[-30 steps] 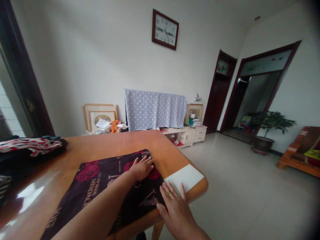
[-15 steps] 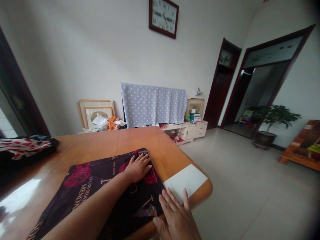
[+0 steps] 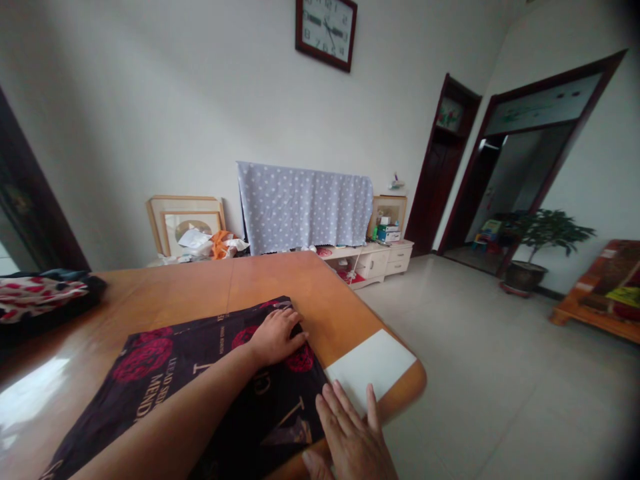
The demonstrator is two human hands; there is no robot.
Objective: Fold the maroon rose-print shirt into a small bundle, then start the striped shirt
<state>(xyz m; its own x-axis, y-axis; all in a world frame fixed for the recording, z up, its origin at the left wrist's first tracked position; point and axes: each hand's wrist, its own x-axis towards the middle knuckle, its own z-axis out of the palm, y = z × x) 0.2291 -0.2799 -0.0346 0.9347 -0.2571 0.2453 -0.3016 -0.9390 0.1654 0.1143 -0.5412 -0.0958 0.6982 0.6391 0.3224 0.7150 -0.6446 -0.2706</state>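
Observation:
A dark folded cloth (image 3: 200,340) with pink-red roses and gold lettering lies spread on the wooden table. Near its far right corner, my left hand (image 3: 276,339) rests on top, fingers slightly bent and thumb apart; the forearm crosses the cloth and hides part of it. My right hand (image 3: 353,430) lies open, fingers stretched, along the cloth's near right edge and over the near edge of a white sheet (image 3: 373,365). That sheet lies flat at the table's corner, beside the cloth.
The wooden table (image 3: 280,277) ends at a rounded corner on the right. A pile of clothes (image 3: 45,293) sits at its left. Beyond stand a white low cabinet (image 3: 375,265), a dotted grey cover (image 3: 305,207), and picture frames (image 3: 160,227). A potted plant (image 3: 525,275) stands on the floor.
My left hand's fingers have gone from spread flat to slightly bent and closer together near the cloth's corner. My right hand has stayed almost in place. The view has shifted slightly.

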